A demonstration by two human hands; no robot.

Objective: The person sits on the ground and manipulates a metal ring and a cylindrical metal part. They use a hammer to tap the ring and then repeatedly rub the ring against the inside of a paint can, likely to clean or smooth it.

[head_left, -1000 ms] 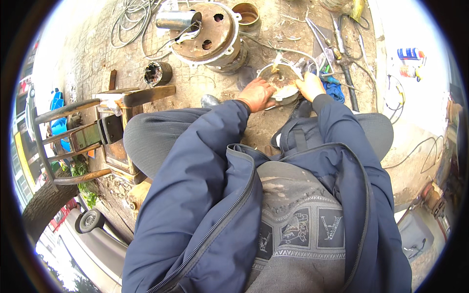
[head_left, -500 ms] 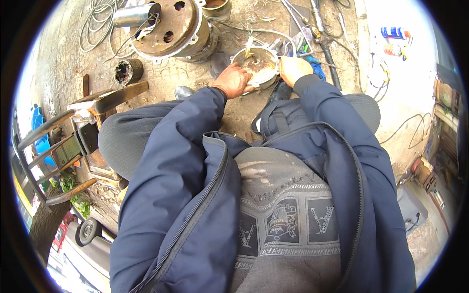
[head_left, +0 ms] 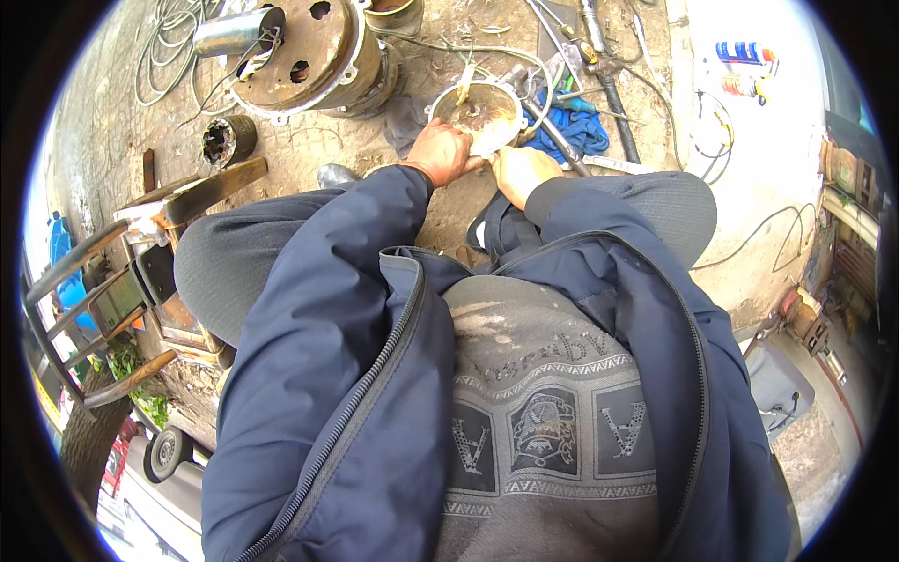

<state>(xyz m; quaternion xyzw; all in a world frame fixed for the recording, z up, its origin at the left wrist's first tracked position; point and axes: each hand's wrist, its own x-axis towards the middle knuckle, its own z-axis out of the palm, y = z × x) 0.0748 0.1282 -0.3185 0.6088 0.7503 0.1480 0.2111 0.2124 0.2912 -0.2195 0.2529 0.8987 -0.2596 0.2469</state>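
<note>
A round, shallow metal housing (head_left: 487, 96) with a pale rim and a rusty brown inside sits on the ground ahead of me. A yellowish strip or bundle of wires (head_left: 464, 82) stands up at its far side. My left hand (head_left: 442, 152) is closed at the near left part of the rim, fingers wrapped over the edge. Right beside it, my right hand (head_left: 522, 174) is closed at the near right of the rim. Its fingers are bent inward, and whatever they may hold is hidden.
A large rusty flanged drum (head_left: 304, 61) carries a metal cylinder (head_left: 239, 33) at the far left. Nearby lies a short hollow cylinder (head_left: 228, 140). Blue cloth (head_left: 581, 126), a long dark bar (head_left: 615, 108), tools and cables lie right of the housing. A wooden-armed chair (head_left: 108, 309) stands left.
My right hand has moved from the housing's right side to its near edge, close to my left hand. More blue cloth and a metal bar now show at the right.
</note>
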